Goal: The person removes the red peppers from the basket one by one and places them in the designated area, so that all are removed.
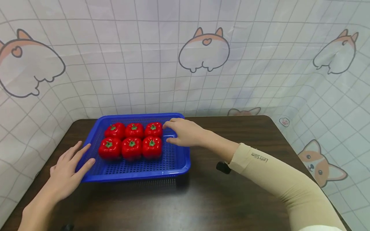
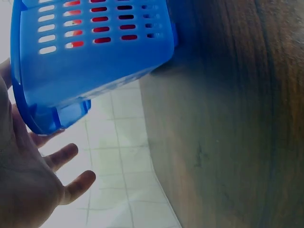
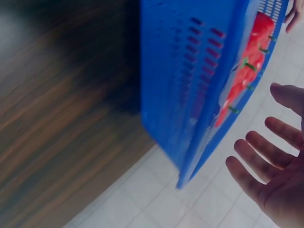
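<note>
A blue plastic basket with slotted sides stands on the table, holding several glossy red bell peppers with green stems, set in two rows. At the basket's left rim is my left hand, fingers spread; in the left wrist view the fingers lie beside the basket wall, and I cannot tell whether they touch it. Over the right end of the basket reaches my right hand, thumb and fingers apart with nothing between them. The right wrist view shows its fingers extended near the rim, apart from the peppers.
The dark wood-grain table extends in front of the basket and to its right. A small black object shows beside the right forearm. White grid-patterned cloth with dog drawings hangs behind and at both sides.
</note>
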`<action>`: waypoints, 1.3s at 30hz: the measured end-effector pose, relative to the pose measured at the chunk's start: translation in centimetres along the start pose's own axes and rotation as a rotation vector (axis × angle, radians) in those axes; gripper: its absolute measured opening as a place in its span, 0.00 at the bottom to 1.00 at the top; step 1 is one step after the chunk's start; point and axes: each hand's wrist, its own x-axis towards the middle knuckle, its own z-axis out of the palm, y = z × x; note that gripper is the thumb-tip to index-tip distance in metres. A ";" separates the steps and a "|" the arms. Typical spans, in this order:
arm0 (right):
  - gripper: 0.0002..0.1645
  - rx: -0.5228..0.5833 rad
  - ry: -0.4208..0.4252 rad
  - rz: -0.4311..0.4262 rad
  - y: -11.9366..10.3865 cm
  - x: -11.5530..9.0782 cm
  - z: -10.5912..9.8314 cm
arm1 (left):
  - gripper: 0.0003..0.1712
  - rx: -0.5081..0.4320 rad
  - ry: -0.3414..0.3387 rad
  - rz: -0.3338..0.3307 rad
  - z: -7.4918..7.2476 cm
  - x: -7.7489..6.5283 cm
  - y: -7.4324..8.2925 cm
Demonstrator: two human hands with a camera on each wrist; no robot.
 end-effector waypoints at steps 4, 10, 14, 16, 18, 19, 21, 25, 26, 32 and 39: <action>0.29 0.050 -0.044 -0.038 -1.1 1.5 0.3 | 0.39 -0.003 -0.011 -0.002 0.0 -0.5 -0.2; 0.29 0.110 -0.101 -0.069 -2.3 3.6 0.9 | 0.44 0.004 -0.045 -0.007 0.4 -0.9 -0.3; 0.30 0.115 -0.144 -0.064 -2.9 4.9 1.4 | 0.45 0.007 -0.069 -0.023 0.6 -1.1 -0.4; 0.30 0.107 -0.162 -0.062 -3.2 5.5 1.7 | 0.46 0.005 -0.076 -0.029 0.6 -1.1 -0.4; 0.30 0.091 -0.174 -0.059 -3.4 5.9 1.9 | 0.46 0.002 -0.078 -0.032 0.6 -1.1 -0.5; 0.30 0.082 -0.179 -0.056 -3.5 6.1 2.0 | 0.47 -0.001 -0.078 -0.032 0.6 -1.1 -0.5; 0.29 0.070 -0.191 -0.050 -3.6 6.3 2.2 | 0.47 -0.008 -0.076 -0.031 0.7 -1.0 -0.5; 0.29 0.044 -0.216 -0.044 -3.9 6.6 2.5 | 0.47 -0.023 -0.070 -0.030 0.9 -1.1 -0.5; 0.29 0.037 -0.219 -0.045 -3.9 6.6 2.6 | 0.47 -0.028 -0.069 -0.030 1.0 -1.1 -0.6; 0.30 -0.005 -0.215 -0.042 -4.0 6.8 3.0 | 0.46 -0.045 -0.046 -0.015 1.2 -1.2 -0.7; 0.34 -0.039 -0.229 -0.046 -3.8 6.9 3.2 | 0.46 -0.077 -0.009 0.029 1.1 -1.0 -0.8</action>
